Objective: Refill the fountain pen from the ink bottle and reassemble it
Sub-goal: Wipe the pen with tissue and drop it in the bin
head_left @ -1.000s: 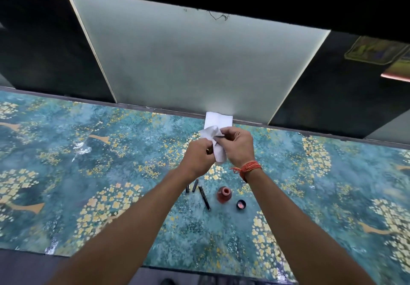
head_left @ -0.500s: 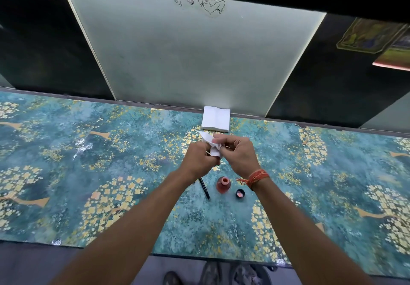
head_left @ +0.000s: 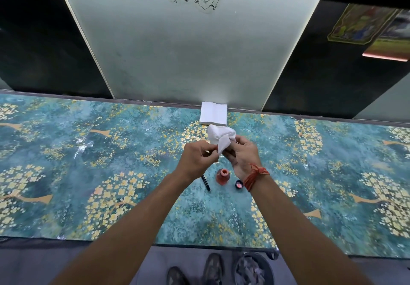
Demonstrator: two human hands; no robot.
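My left hand (head_left: 197, 155) and my right hand (head_left: 243, 153) are raised together over the table, both gripping a crumpled white tissue (head_left: 220, 137) bunched between them. Whatever pen part is wrapped inside the tissue is hidden. Below the hands, an open reddish ink bottle (head_left: 223, 176) stands on the table. Its dark cap (head_left: 239, 184) lies just to the right, inner side up. A slim black pen piece (head_left: 206, 183) lies to the left of the bottle, partly hidden under my left wrist.
A stack of folded white tissues (head_left: 213, 114) sits at the table's far edge against the pale wall panel. The table (head_left: 88, 173) wears a teal cloth with yellow flowers. Below the near edge are shoes (head_left: 213, 267) and a bin (head_left: 253, 268) on the floor.
The hands have shifted the tissue: it is now more unfolded and bunched above the fingers. The view has tilted down, showing the near table edge and the floor.
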